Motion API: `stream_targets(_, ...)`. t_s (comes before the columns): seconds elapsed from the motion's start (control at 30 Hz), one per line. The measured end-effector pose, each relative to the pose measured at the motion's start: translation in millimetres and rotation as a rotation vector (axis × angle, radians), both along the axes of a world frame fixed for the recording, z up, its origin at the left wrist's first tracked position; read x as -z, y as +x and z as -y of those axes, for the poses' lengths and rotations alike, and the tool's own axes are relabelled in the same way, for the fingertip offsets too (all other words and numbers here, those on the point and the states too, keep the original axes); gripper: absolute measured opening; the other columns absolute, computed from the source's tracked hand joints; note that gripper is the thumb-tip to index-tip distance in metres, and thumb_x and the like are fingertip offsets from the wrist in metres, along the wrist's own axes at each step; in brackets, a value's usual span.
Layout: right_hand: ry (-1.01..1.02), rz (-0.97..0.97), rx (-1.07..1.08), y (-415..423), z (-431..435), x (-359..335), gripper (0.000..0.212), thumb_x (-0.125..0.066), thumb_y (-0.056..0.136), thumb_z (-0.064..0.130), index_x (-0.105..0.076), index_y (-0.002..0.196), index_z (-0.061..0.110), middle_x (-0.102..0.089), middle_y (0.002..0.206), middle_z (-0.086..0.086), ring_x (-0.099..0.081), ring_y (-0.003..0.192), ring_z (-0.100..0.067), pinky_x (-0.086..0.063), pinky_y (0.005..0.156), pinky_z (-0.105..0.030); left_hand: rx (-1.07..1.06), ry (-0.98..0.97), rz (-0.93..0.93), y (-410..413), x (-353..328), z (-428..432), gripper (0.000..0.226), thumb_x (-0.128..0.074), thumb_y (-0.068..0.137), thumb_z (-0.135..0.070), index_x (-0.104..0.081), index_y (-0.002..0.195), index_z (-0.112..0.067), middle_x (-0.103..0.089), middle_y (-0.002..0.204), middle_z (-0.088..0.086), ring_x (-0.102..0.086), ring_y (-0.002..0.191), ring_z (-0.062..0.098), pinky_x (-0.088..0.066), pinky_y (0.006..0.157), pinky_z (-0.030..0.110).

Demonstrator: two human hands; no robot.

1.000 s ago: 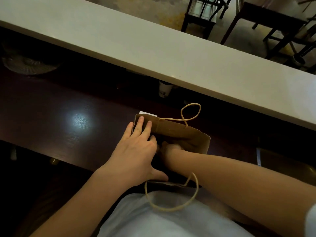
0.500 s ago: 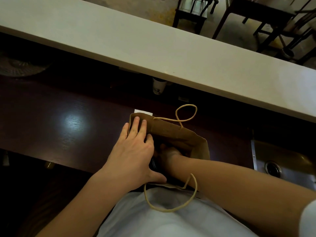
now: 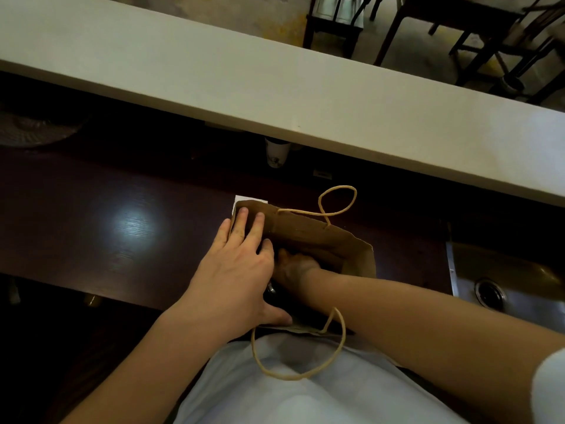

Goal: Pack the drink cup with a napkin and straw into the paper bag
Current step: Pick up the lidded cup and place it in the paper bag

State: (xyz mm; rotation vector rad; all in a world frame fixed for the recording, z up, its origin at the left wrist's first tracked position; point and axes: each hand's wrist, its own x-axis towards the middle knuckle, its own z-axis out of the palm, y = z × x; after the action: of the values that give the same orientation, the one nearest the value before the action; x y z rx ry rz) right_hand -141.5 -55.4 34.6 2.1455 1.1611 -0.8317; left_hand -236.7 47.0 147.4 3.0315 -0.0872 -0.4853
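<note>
The brown paper bag (image 3: 308,234) stands open on the dark wooden counter, one twine handle (image 3: 337,200) at its far side and another (image 3: 298,347) hanging toward me. My left hand (image 3: 235,273) lies spread over the bag's left wall, thumb on the near rim, holding it. My right hand (image 3: 295,264) is down inside the bag; what its fingers hold is hidden. Something dark and shiny (image 3: 271,289) shows between my hands inside the bag. A white napkin corner (image 3: 244,198) peeks out behind the bag's far left corner. I cannot make out a straw.
A white paper cup (image 3: 276,154) stands at the back under the raised pale counter ledge (image 3: 275,96). A steel sink (image 3: 501,286) with a drain lies to the right. A round fan guard (image 3: 33,130) is at far left. Dark chairs stand beyond the ledge.
My head has turned slightly right, bringing the sink into view. Both hands keep the same places on and in the bag.
</note>
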Motion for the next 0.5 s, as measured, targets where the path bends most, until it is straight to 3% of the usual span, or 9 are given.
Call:
stream_targets(0.2, -0.036, 0.018, -0.232, -8.2, -5.5, -7.4, 0.071, -0.059, 0.094, 0.025, -0.020, 0.152, 0.014, -0.024, 0.156, -0.019, -0.034, 0.135, -0.040, -0.041, 0.100, -0.054, -0.032, -0.001, -0.019, -5.2, 2.0, -2.9, 0.123, -0.058, 0.065, -0.084, -0.019, 0.156, -0.012, 0.011, 0.166, 0.015, 0.016, 0.151, 0.037, 0.003, 0.124, 0.050)
stream_targets(0.4, 0.030, -0.126, 0.057, -4.4, 1.6, -15.5, 0.074, -0.049, 0.097, 0.029, -0.005, 0.155, 0.017, -0.018, 0.158, -0.019, -0.030, 0.138, -0.042, -0.036, 0.104, -0.055, -0.076, -0.026, -0.008, -7.2, 3.1, -5.7, 0.126, -0.057, 0.062, -0.086, -0.018, 0.156, -0.012, 0.007, 0.166, 0.016, 0.015, 0.152, 0.034, 0.006, 0.121, 0.045)
stream_targets(0.5, 0.013, -0.130, 0.073, -6.3, 6.7, -15.4, 0.081, -0.055, 0.094, 0.031, -0.003, 0.154, 0.021, -0.015, 0.159, -0.016, -0.029, 0.138, -0.042, -0.039, 0.100, -0.056, -0.071, -0.035, -0.003, -7.3, 3.7, -4.9, 0.127, -0.058, 0.061, -0.086, -0.017, 0.156, -0.012, 0.007, 0.166, 0.017, 0.015, 0.151, 0.034, 0.008, 0.120, 0.044)
